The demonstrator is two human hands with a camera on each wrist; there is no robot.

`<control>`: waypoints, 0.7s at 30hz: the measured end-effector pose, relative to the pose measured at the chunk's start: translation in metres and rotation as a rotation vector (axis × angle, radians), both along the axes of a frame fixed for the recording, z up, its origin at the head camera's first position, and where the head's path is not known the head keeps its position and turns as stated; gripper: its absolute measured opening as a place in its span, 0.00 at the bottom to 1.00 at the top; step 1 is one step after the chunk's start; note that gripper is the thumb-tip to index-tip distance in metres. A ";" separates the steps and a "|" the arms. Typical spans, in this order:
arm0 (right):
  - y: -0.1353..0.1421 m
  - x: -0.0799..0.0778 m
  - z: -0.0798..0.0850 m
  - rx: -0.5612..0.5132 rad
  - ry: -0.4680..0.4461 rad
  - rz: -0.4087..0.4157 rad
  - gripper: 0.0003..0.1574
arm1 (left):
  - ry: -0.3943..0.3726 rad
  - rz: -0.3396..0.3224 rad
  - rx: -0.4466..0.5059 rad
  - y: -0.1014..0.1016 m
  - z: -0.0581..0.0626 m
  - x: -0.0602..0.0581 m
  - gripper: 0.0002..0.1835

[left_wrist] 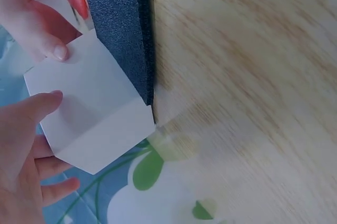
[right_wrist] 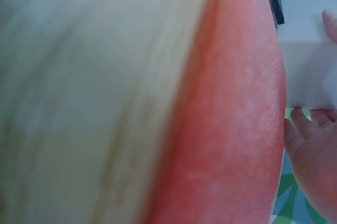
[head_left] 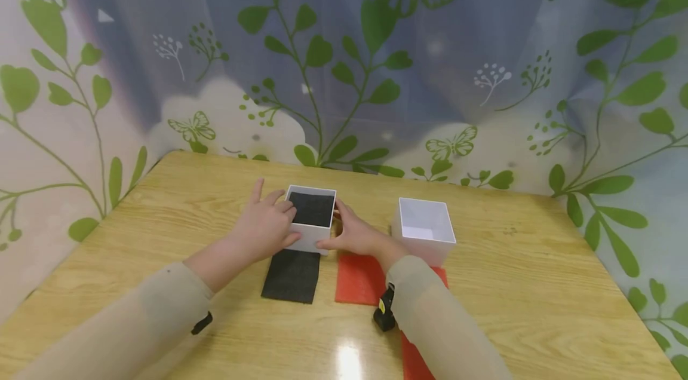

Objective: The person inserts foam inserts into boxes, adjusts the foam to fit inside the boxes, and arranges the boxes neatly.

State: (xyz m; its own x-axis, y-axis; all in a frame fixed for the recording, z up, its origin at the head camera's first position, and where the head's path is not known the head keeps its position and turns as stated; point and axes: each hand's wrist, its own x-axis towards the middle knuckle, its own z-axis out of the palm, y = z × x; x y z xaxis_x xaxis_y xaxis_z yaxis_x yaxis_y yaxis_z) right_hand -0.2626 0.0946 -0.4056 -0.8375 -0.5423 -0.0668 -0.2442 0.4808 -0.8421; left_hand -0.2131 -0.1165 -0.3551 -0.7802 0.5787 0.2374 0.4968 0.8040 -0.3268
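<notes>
White open-topped box (head_left: 307,238), black foam pad (head_left: 314,208) inside, on the wooden worktop (head_left: 510,296). The left hand (head_left: 266,223) and right hand (head_left: 356,233) hold it from either side, thumbs against its front. Uneven pressure might tip it toward the black foam sheet (head_left: 291,277) just in front.

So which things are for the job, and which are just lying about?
Probably part of the job:
- left hand
- right hand
- white box between them
- black piece inside it

Seemingly just lying about, though maybe needed too:
- other white box
- loose black piece
- red material
</notes>
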 end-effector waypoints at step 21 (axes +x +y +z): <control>-0.001 0.001 -0.001 0.027 0.008 -0.002 0.65 | -0.022 -0.091 0.067 -0.010 0.010 0.006 0.17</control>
